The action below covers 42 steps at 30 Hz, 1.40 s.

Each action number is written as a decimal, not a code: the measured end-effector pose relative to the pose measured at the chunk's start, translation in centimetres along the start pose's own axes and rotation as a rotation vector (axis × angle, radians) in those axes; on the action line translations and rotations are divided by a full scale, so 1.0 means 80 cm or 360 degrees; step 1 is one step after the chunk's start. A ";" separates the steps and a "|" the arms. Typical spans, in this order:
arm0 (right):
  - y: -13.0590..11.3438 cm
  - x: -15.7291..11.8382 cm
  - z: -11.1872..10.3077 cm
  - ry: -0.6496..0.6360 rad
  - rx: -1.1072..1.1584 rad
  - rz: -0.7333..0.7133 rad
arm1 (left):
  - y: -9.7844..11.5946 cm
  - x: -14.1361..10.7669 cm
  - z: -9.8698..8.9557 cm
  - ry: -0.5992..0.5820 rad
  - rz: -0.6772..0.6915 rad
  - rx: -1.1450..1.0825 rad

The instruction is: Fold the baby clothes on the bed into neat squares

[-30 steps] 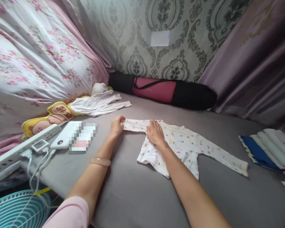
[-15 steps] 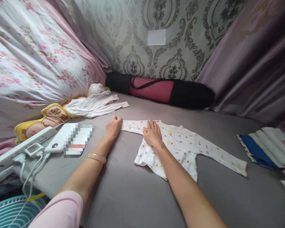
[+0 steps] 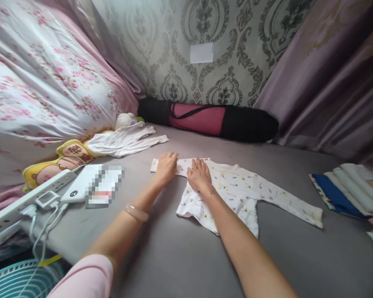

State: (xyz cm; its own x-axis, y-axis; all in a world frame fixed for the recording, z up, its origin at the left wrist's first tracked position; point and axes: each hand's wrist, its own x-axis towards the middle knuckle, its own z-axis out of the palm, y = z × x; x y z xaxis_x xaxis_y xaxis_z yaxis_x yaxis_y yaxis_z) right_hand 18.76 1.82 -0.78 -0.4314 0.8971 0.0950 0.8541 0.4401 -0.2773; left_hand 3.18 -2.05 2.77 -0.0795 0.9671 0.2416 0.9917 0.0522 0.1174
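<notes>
A small white long-sleeved shirt (image 3: 233, 190) with a scattered print lies spread out on the grey bed sheet, its neckline towards the wall. My right hand (image 3: 200, 174) rests flat on it near the shoulder of the left-hand sleeve, fingers stretched out. My left hand (image 3: 168, 166) is over the middle of that same sleeve, a bracelet (image 3: 136, 213) on its wrist. Its fingers are bent and blurred, so their grip cannot be made out. The sleeve's cuff (image 3: 153, 165) shows beyond the hand. The other sleeve stretches out to the right.
A white garment (image 3: 124, 140) lies by a yellow cartoon cushion (image 3: 68, 157). A power strip (image 3: 34, 200), a white charging device (image 3: 83, 182) and cables are at left, above a teal basket (image 3: 21, 277). A black-and-red bag (image 3: 205, 120) lies along the wall. Folded clothes (image 3: 348, 190) lie right.
My left hand has let go of the cuff and moved right along the sleeve, leaving the cuff in sight. My right hand stays in place on the shirt. The view has shifted slightly.
</notes>
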 end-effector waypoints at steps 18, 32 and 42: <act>0.002 0.001 0.002 -0.0027 -0.0057 -0.0018 | -0.082 -0.025 0.026 -0.0332 -0.0093 0.0007; 0.096 -0.071 -0.106 0.0152 0.1041 -0.0038 | -0.044 -0.094 -0.029 -0.0162 -0.0060 -0.0474; 0.177 -0.279 -0.144 -0.0086 0.0676 0.0160 | 0.009 -0.190 -0.044 -0.0416 0.0272 -0.0891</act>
State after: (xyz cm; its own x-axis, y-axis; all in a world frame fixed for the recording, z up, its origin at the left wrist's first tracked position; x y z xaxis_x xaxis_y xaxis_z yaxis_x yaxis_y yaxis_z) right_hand 43.79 -11.54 4.19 -0.3766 0.9264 0.0002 0.7023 0.2857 -0.6521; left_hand 4.72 -17.59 2.61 0.1726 0.9827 0.0669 0.7798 -0.1778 0.6003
